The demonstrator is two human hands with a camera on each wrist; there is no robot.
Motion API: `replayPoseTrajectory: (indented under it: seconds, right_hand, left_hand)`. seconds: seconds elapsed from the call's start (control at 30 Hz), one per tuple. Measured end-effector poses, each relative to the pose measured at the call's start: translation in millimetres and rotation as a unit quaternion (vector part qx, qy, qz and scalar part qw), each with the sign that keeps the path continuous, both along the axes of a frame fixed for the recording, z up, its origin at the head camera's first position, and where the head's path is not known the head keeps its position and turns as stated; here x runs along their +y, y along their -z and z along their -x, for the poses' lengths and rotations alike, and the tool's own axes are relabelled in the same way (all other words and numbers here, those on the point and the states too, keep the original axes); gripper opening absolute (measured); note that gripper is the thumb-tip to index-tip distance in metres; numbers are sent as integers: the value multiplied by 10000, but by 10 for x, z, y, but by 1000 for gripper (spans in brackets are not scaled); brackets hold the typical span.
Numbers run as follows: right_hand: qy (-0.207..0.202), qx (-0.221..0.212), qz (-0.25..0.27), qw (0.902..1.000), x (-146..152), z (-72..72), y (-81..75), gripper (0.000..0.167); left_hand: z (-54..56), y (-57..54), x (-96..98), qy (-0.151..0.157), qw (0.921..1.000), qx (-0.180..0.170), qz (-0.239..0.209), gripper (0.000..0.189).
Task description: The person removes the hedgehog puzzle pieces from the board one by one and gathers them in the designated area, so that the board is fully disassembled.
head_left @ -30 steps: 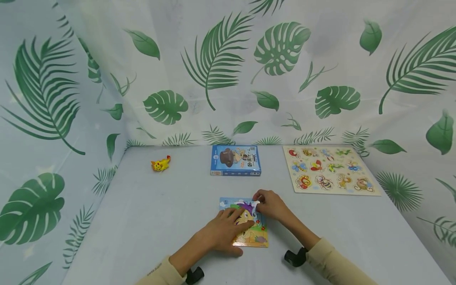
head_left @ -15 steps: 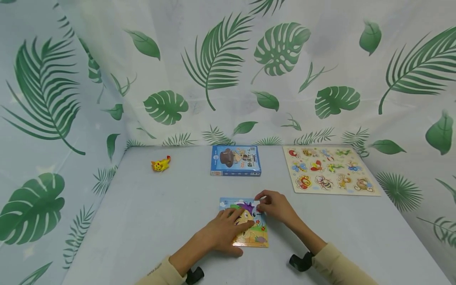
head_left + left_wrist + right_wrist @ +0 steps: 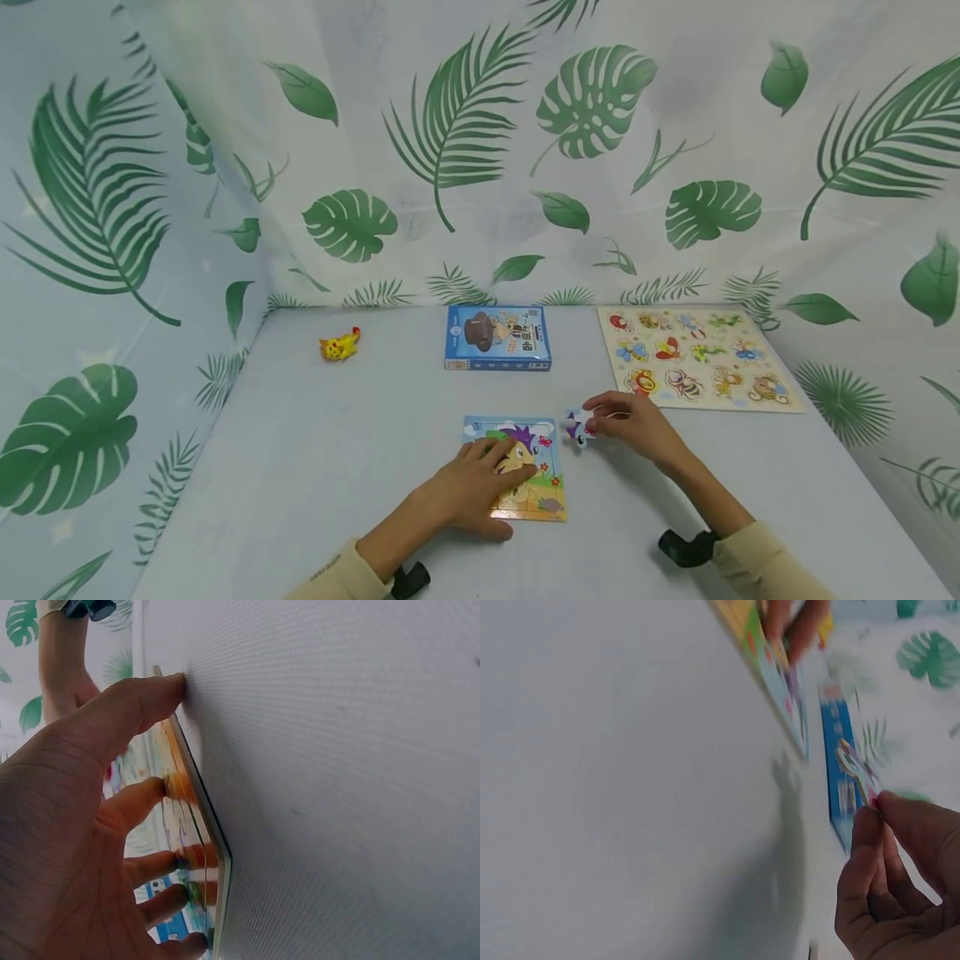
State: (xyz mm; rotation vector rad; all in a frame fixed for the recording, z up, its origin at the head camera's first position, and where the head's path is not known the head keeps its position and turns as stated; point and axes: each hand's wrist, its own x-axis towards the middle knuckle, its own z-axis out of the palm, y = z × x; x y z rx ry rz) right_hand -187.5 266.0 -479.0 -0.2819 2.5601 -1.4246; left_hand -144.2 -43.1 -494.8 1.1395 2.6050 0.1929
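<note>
A colourful jigsaw puzzle [image 3: 551, 500] in a thin tray lies on the table. Across it rests my left hand [image 3: 467, 490] with fingers spread and fairly straight, covering much of its left part. In the left wrist view, these fingertips [image 3: 176, 896] touch the puzzle's glossy face, while the thumb lies near its edge. Just right of the puzzle, my right hand [image 3: 636, 427] pinches a small purple-and-white puzzle piece [image 3: 579, 427] between thumb and fingers. The right wrist view shows the piece [image 3: 861, 776] tilted above the table, its shadow below.
Behind the puzzle stands a blue box [image 3: 497, 337] with a hat picture. A yellow toy figure [image 3: 340, 345] lies at the back left. At the back right is a flat wooden board [image 3: 697, 360] with insect pictures. A leaf-patterned curtain [image 3: 480, 167] borders the table.
My right hand has moved rightward from the puzzle's upper right corner, carrying the puzzle piece off the puzzle. The left hand has stayed in place.
</note>
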Motion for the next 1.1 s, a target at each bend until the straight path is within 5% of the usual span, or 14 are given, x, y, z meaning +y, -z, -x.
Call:
replayPoseTrajectory:
  seconds: [0.2,0.4,0.7,1.1]
  right_hand:
    - [216,-416,-232,9986,694,-39,29,32]
    - [496,-627,-734,9941,1063,-94,125,38]
    - [430,-221,-1071,9931,1120,-82,172,33]
    - [401,-194,-1275,9908,1088,-34,230,25]
  left_hand:
    - [5,6,-10,34,9999,99,-17,85]
    - [2,14,-15,35,10000,73,-22,85]
    - [-10,9,-11,74,9999,92,-58,85]
    - [-2,21,-1,84,9999,86,-55,85]
